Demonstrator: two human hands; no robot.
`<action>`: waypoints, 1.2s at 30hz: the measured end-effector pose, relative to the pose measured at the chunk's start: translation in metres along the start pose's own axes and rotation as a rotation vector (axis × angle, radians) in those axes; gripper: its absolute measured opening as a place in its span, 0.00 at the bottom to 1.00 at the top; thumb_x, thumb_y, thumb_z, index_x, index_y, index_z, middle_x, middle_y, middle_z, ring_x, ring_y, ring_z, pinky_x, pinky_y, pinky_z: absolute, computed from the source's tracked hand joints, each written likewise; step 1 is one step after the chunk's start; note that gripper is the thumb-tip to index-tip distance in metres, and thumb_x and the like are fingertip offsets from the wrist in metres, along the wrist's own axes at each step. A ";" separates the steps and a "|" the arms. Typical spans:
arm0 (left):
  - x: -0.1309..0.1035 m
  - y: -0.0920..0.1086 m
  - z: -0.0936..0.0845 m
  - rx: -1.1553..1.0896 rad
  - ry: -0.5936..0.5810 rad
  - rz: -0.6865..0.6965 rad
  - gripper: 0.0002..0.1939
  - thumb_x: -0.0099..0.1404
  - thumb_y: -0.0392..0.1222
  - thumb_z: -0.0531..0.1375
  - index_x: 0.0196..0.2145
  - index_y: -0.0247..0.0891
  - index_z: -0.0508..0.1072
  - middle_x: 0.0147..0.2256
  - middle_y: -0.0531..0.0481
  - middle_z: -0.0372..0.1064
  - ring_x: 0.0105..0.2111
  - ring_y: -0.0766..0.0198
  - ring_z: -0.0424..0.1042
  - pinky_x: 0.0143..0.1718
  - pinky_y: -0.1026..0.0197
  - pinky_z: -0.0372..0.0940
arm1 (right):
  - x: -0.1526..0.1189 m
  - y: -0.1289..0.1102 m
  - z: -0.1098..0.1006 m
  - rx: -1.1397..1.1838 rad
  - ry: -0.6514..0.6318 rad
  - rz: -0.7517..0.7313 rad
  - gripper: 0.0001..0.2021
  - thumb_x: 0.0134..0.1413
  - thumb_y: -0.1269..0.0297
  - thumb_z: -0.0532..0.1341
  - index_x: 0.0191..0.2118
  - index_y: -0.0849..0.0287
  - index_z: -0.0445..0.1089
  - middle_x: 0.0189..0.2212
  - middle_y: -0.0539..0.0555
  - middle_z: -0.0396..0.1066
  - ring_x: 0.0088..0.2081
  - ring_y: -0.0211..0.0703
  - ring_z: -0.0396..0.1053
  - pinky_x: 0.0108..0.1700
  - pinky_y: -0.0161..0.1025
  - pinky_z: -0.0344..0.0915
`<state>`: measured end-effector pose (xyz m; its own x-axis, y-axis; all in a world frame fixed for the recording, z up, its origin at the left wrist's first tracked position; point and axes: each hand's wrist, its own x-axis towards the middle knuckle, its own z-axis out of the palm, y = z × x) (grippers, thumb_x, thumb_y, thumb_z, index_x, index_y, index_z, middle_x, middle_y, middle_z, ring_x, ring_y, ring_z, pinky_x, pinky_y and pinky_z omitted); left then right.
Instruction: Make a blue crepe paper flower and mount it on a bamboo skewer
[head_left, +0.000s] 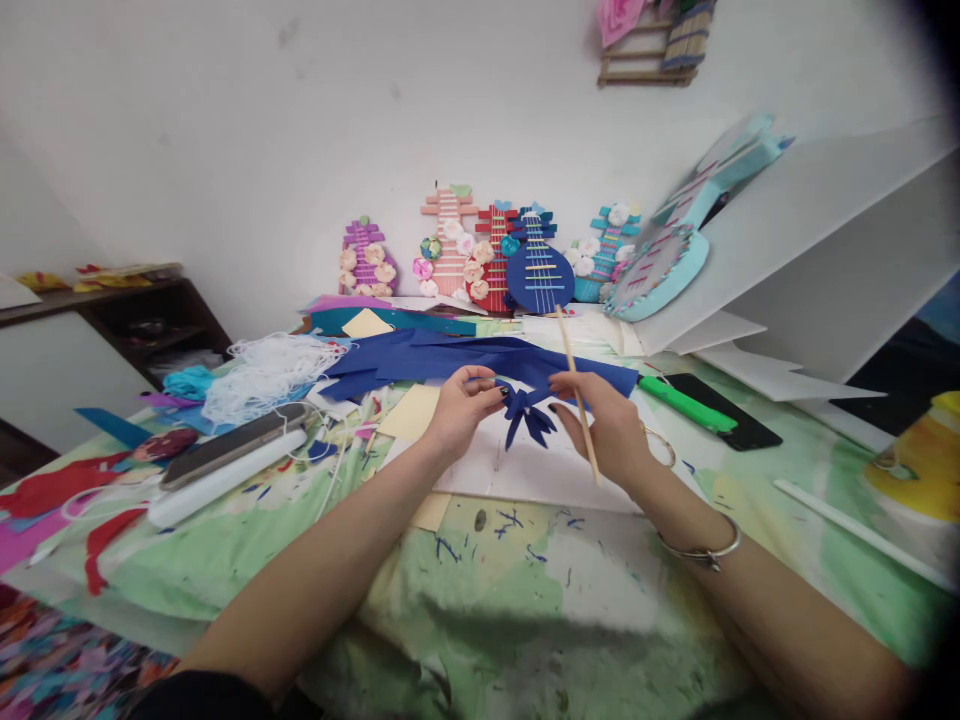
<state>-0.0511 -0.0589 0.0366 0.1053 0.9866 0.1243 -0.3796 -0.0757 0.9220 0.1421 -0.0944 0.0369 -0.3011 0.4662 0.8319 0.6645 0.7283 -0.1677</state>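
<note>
A small piece of dark blue material cut into petal-like strips (530, 419) hangs between my two hands, above a white sheet (551, 468). The fingertips of my left hand (466, 412) pinch its left end. My right hand (602, 422) has thumb and fingers bent near its right end and also holds a thin wooden stick (571, 370), which slants from upper left to lower right. Behind the hands lie long dark blue sheets (450, 358). Small blue scraps (512, 520) are scattered on the patterned green cloth in front.
Left: white string pile (274, 375), dark phone (236, 445), white bar-shaped object (225, 480), red pieces (64, 485). Right: green cutter (688, 404), black flat object (739, 415), white strip (855, 530), yellow container (919, 465). Colourful lute-shaped crafts, including a blue one (540, 278), stand against the wall.
</note>
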 end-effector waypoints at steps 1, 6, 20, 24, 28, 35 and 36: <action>0.001 0.000 -0.002 0.037 0.001 0.038 0.21 0.44 0.34 0.69 0.35 0.34 0.65 0.26 0.55 0.68 0.27 0.69 0.70 0.35 0.62 0.65 | 0.001 0.004 -0.002 -0.002 0.015 0.026 0.16 0.56 0.74 0.52 0.50 0.58 0.63 0.39 0.58 0.71 0.40 0.46 0.70 0.43 0.43 0.67; 0.001 0.003 -0.003 0.209 -0.058 0.133 0.20 0.47 0.36 0.67 0.37 0.35 0.65 0.28 0.56 0.67 0.25 0.70 0.70 0.31 0.65 0.64 | 0.005 0.023 -0.014 -0.042 0.111 0.158 0.23 0.53 0.78 0.48 0.52 0.56 0.66 0.42 0.56 0.73 0.43 0.47 0.70 0.47 0.47 0.66; -0.012 0.004 0.008 0.317 -0.312 0.038 0.20 0.49 0.33 0.65 0.39 0.36 0.65 0.28 0.53 0.69 0.27 0.68 0.71 0.31 0.64 0.64 | 0.009 0.006 -0.018 0.377 -0.407 0.317 0.14 0.55 0.74 0.51 0.47 0.55 0.55 0.31 0.49 0.76 0.23 0.35 0.65 0.29 0.33 0.59; -0.013 0.006 0.007 0.349 -0.333 0.041 0.18 0.49 0.32 0.63 0.39 0.36 0.67 0.29 0.53 0.68 0.27 0.69 0.71 0.31 0.66 0.64 | 0.009 0.004 -0.019 0.246 -0.495 0.277 0.13 0.58 0.72 0.51 0.48 0.55 0.61 0.26 0.48 0.75 0.26 0.37 0.68 0.32 0.33 0.58; -0.015 0.008 0.008 0.373 -0.348 0.035 0.19 0.49 0.33 0.63 0.40 0.36 0.68 0.33 0.52 0.68 0.29 0.69 0.71 0.31 0.66 0.65 | 0.008 0.005 -0.017 0.226 -0.489 0.255 0.15 0.59 0.72 0.50 0.49 0.55 0.67 0.28 0.49 0.75 0.28 0.36 0.69 0.33 0.32 0.59; -0.016 0.010 0.009 0.381 -0.333 0.059 0.21 0.48 0.33 0.64 0.42 0.36 0.68 0.36 0.50 0.69 0.29 0.68 0.72 0.30 0.67 0.64 | 0.007 0.002 -0.016 0.276 -0.418 0.308 0.14 0.57 0.69 0.54 0.45 0.57 0.74 0.30 0.51 0.77 0.25 0.35 0.69 0.29 0.32 0.61; -0.016 0.010 0.009 0.379 -0.327 0.059 0.21 0.49 0.34 0.64 0.42 0.36 0.67 0.36 0.49 0.69 0.29 0.68 0.72 0.30 0.67 0.64 | 0.007 0.002 -0.015 0.277 -0.400 0.316 0.14 0.56 0.69 0.54 0.44 0.57 0.74 0.31 0.51 0.77 0.26 0.36 0.70 0.28 0.32 0.62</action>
<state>-0.0478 -0.0768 0.0473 0.3991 0.8869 0.2327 -0.0392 -0.2371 0.9707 0.1519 -0.0972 0.0503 -0.3880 0.7967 0.4634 0.5765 0.6021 -0.5524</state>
